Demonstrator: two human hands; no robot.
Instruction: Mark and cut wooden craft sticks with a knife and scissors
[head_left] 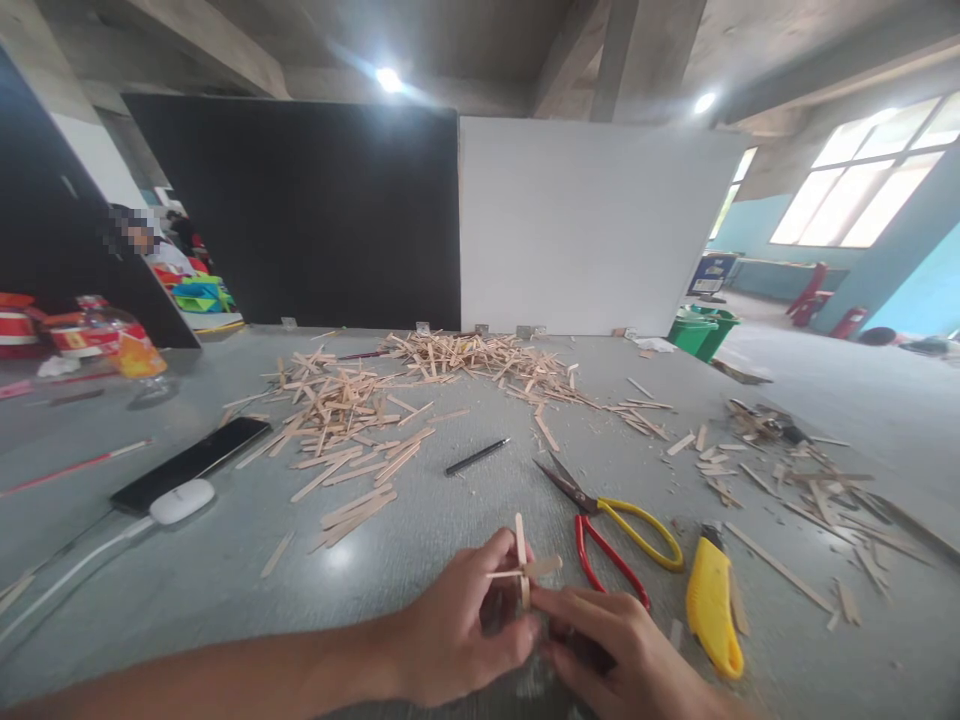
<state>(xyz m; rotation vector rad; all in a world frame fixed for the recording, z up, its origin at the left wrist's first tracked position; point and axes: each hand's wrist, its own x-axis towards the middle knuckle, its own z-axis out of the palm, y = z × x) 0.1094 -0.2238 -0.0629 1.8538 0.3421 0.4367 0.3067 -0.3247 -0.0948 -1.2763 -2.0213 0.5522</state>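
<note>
In our left hand (450, 612) we pinch some small crossed sticks (520, 540), with the fingers curled around them. Our right hand (621, 632) is bent, and its fingertips are at the low end of the sticks; we cannot tell if it grips or just touches. From our hands, the scissors (587, 502) lie open between one and two o'clock, and the yellow knife (709, 600) is at three. A black pen (478, 457) lies at eleven. A big messy pile of loose wood sticks (330, 405) runs from ten to twelve. The phone (191, 465) is between nine and ten.
</note>
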